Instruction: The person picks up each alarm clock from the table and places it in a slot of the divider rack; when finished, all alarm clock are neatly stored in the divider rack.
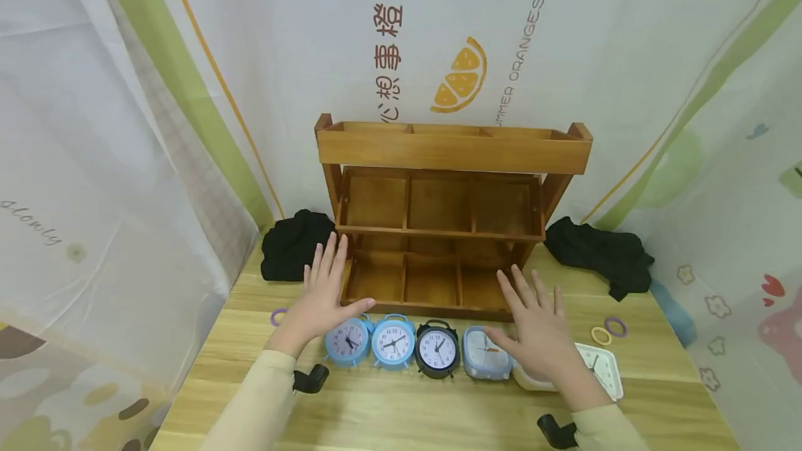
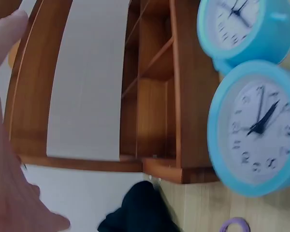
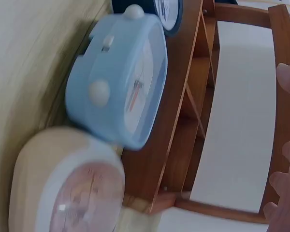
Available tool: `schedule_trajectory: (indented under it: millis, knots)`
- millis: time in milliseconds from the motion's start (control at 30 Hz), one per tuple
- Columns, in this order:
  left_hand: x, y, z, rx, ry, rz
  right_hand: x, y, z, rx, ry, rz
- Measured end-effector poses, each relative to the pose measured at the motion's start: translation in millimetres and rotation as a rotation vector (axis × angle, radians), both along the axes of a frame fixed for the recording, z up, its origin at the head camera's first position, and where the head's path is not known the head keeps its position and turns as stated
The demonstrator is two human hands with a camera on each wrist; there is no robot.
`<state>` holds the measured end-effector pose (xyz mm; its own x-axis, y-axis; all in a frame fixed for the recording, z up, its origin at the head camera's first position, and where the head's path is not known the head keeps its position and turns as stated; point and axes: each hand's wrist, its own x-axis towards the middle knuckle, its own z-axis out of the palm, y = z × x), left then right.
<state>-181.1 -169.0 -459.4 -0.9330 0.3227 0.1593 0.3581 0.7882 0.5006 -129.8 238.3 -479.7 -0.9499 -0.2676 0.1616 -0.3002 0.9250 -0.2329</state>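
Observation:
My left hand (image 1: 319,301) is spread with straight fingers over the left end of the clock row, holding nothing. Below it are two round blue alarm clocks (image 1: 348,342), the nearer one partly covered by the hand. My right hand (image 1: 539,329), also spread and empty, covers part of a cream clock with a pinkish face (image 3: 79,198). A square light blue clock (image 1: 487,353) lies just left of that hand, and a black twin-bell clock (image 1: 438,349) is mid-row. Under the right wrist, a white rectangular clock (image 1: 604,367) shows partly.
A tiered wooden shelf (image 1: 451,152) with divided trays stands behind the clocks. Black cloths (image 1: 294,246) lie at both its sides. Purple and yellow rings (image 1: 601,336) rest on the table (image 1: 388,423). Black angled pieces (image 1: 310,379) appear by each wrist. Printed curtains (image 1: 282,54) surround the table.

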Motion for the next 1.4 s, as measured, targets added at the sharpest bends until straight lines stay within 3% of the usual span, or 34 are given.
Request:
schedule_trajectory:
  millis: [300, 633, 900, 1200, 1400]
  knots:
    - [-43.0, -12.9, 13.2, 0.153, 0.006, -0.003, -19.9, -59.2, -19.7, -0.015, 0.077, 0.116]
    - [-77.3, -15.6, 25.6, 0.145, 0.079, 0.029, -28.3, -138.8, -29.4, 0.057, 0.026, 0.241]
    - [-90.5, -6.5, 24.8, 0.162, 0.128, 0.062, -25.3, -184.2, -35.1, 0.043, 0.005, 0.297]
    - [-97.6, -8.1, 21.4, 0.216, 0.103, 0.054, -15.5, -229.2, -46.1, 0.076, -0.049, 0.362]
    - [-98.0, -11.0, 18.6, 0.207, 0.086, 0.054, -13.5, -244.9, -55.5, 0.093, -0.074, 0.362]
